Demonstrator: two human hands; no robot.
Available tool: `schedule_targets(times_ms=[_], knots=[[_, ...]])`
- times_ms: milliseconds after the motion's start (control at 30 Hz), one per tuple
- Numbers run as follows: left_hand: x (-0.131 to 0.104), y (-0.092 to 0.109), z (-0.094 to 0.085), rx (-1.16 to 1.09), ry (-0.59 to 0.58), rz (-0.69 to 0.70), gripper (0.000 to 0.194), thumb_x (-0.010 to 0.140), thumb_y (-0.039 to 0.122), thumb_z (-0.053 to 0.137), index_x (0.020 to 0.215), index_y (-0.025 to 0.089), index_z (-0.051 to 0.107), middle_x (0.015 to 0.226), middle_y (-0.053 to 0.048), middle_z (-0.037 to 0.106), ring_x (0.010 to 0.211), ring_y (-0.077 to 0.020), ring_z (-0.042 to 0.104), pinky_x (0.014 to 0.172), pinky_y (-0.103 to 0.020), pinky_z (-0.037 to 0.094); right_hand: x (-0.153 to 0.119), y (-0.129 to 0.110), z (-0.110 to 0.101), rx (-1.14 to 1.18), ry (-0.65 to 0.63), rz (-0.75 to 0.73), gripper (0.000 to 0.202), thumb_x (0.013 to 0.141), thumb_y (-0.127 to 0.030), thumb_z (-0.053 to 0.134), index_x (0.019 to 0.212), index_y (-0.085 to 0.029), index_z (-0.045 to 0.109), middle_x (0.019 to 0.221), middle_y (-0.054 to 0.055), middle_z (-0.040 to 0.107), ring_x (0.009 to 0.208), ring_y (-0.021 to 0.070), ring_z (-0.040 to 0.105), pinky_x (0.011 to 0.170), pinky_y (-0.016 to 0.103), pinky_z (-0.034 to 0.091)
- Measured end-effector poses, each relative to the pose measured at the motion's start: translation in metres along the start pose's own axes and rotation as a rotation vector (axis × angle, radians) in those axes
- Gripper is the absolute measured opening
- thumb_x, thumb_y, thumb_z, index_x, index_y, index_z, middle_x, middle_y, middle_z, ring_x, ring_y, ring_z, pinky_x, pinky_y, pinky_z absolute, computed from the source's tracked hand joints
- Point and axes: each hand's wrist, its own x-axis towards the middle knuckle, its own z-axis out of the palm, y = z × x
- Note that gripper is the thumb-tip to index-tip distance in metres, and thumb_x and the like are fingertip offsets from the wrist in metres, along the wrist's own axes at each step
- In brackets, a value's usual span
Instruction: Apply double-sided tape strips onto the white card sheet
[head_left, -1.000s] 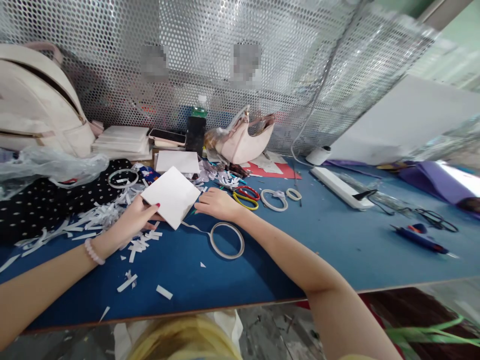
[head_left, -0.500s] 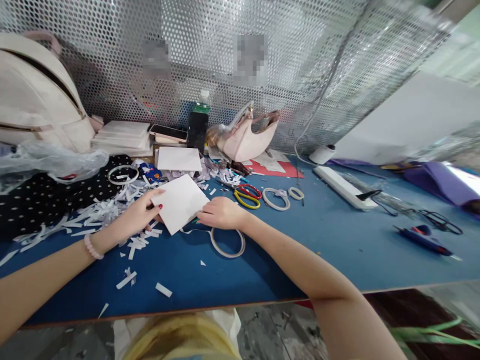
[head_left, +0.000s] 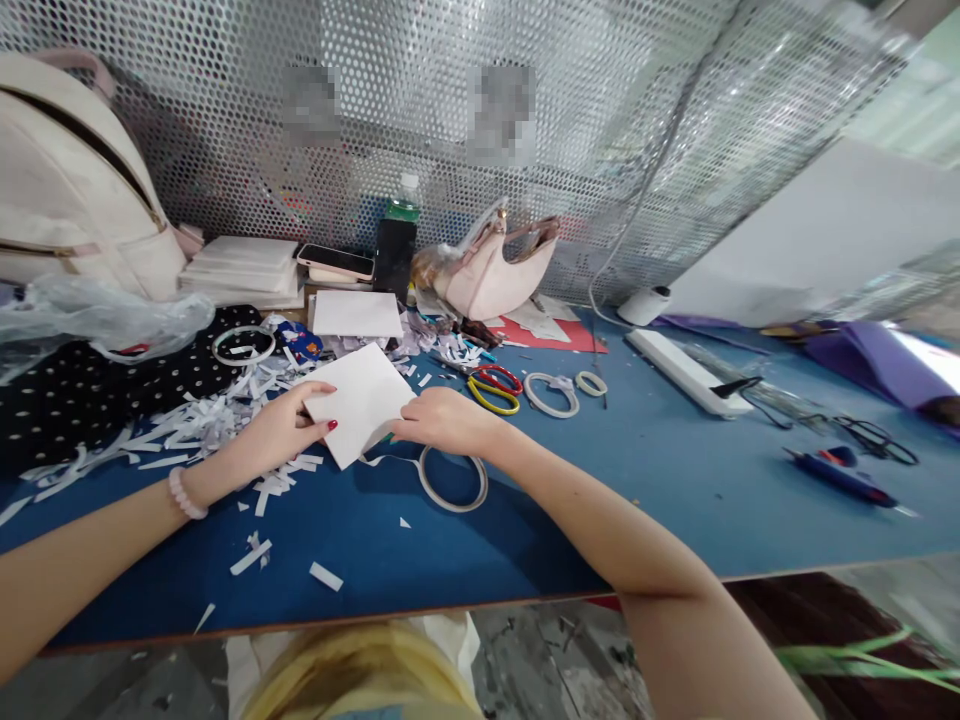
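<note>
A white square card (head_left: 358, 405) is held tilted above the blue table (head_left: 517, 540). My left hand (head_left: 289, 432) grips its left corner, thumb with red nail on the face. At the right corner, my right hand (head_left: 435, 418) has its fingers pinched together on the card's edge. Just below my right hand lies a roll of narrow tape (head_left: 454, 507), with a thin loose strip running left from it beneath the card. White paper scraps (head_left: 225, 410) are scattered around my left hand and forearm.
Yellow-and-red scissors (head_left: 495, 390) and two more tape rolls (head_left: 552, 396) lie right of the card. Behind are stacked white cards (head_left: 358, 314), a phone (head_left: 335, 262) and a pink bag (head_left: 499, 275). A power strip (head_left: 686, 372) and glue gun (head_left: 840, 478) are farther right.
The left thumb has shifted slightly right on the card. The card's lower right edge now looks more bent near my right hand. The view has moved slightly.
</note>
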Motion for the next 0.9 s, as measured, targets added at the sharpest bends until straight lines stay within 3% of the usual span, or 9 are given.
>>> schedule_targets(times_ms=[200,600,767,900], knots=[[0.004,-0.007,0.0,-0.035,-0.009,0.052,0.062,0.073,0.041,0.066,0.128,0.02,0.049,0.095,-0.008,0.072,0.085,-0.0279,0.073,0.067,-0.035,0.057,0.001,-0.001,-0.007,0.022,-0.07,0.029,0.027,0.103,-0.033,0.045,0.098,-0.017,0.067,0.07,0.002,0.064,0.062,0.0118,0.052,0.057,0.031,0.019],[0.002,-0.003,0.001,0.014,0.013,0.04,0.06,0.073,0.042,0.062,0.128,0.021,0.048,0.095,-0.008,0.071,0.08,-0.0269,0.073,0.062,-0.032,0.055,-0.002,0.005,-0.007,0.037,-0.11,0.064,0.028,0.102,-0.03,0.046,0.087,-0.016,0.065,0.07,0.003,0.066,0.062,0.0121,0.055,0.056,0.031,0.02],[0.001,-0.005,0.0,-0.049,0.021,0.05,0.064,0.069,0.046,0.065,0.126,0.02,0.049,0.096,-0.009,0.07,0.079,-0.0269,0.072,0.056,-0.03,0.053,-0.01,0.01,0.001,0.104,-0.015,0.085,0.032,0.103,-0.033,0.043,0.088,-0.017,0.066,0.075,0.004,0.069,0.065,0.0129,0.058,0.059,0.029,0.027],[-0.001,-0.005,-0.002,-0.025,0.023,0.028,0.066,0.071,0.046,0.065,0.128,0.018,0.049,0.077,-0.004,0.065,0.061,-0.0222,0.067,0.042,-0.023,0.042,-0.027,0.027,0.009,0.187,0.117,0.247,0.031,0.101,-0.032,0.044,0.093,-0.017,0.069,0.081,0.005,0.072,0.072,0.0145,0.063,0.067,0.026,0.036]])
